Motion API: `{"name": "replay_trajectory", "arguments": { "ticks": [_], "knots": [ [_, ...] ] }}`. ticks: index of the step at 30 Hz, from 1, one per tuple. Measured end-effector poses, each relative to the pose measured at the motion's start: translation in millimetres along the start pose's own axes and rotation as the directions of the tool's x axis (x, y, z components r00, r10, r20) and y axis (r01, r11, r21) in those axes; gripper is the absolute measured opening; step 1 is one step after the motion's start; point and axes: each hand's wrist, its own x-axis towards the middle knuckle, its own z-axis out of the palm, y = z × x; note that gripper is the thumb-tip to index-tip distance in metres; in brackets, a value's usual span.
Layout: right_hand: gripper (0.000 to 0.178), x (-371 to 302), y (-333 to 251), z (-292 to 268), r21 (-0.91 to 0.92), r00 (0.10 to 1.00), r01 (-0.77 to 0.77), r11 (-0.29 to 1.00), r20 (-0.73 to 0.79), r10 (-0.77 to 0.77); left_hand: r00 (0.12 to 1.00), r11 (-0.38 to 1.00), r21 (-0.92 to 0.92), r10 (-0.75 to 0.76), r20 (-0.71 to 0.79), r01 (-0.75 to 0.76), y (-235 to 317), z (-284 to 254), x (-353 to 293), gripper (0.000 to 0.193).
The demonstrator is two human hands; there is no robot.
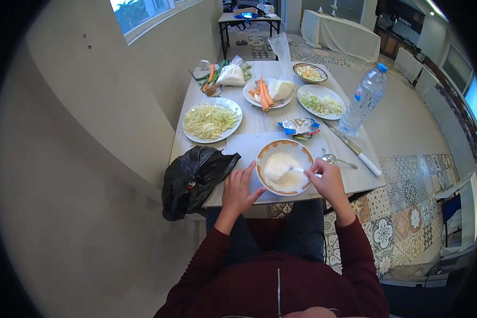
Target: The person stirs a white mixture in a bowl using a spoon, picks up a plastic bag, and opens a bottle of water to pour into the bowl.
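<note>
A white bowl with a brown patterned rim [261, 177] stands near the table's front edge, with a creamy white mixture [281, 168] inside. My right hand [327, 183] is closed on the handle of a spoon [298, 169], whose head is down in the white mixture. At the bowl's left side my left hand [240, 189] lies with its fingers spread, thumb and fingertips by the rim. Just beyond the bowl are blue and white packets [299, 126]. A second, metal spoon [338, 160] rests on the table to the right of the bowl.
A black plastic bag [188, 180] sits at the front left. Plates of shredded cabbage [211, 122] and shredded greens [322, 102], and carrots [264, 94] with a cabbage piece, stand farther back. A knife [355, 148] and a tall water bottle [363, 99] are on the right.
</note>
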Motion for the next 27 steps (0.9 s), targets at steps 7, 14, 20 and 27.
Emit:
{"name": "replay_trajectory", "arguments": {
  "ticks": [7, 14, 20, 27],
  "knots": [
    [0.021, -5.4, 1.6, -4.7, 0.131, 0.996, 0.09, 0.987, -0.029, -0.087, 1.0, 1.0, -0.004, 0.002, 0.001, -0.002, -0.2, -0.6, 1.1, 0.081],
    [0.021, -12.3, -5.4, -11.2, 0.056, 0.999, 0.015, 0.998, 0.042, -0.017, 1.0, 1.0, 0.005, 0.007, 0.01, -0.007, -1.5, 0.7, -1.3, 0.082],
    [0.021, -21.2, -1.5, -11.7, -0.002, 0.998, 0.06, 0.998, 0.012, -0.06, 1.0, 1.0, 0.008, 0.004, -0.006, -0.004, -2.4, 1.2, -0.6, 0.083],
    [0.022, -25.4, -4.6, -8.5, 0.016, 0.992, 0.006, 1.0, 0.122, -0.008, 1.0, 1.0, -0.006, -0.006, 0.005, 0.006, -0.4, -1.2, 2.3, 0.082]
  ]
}}
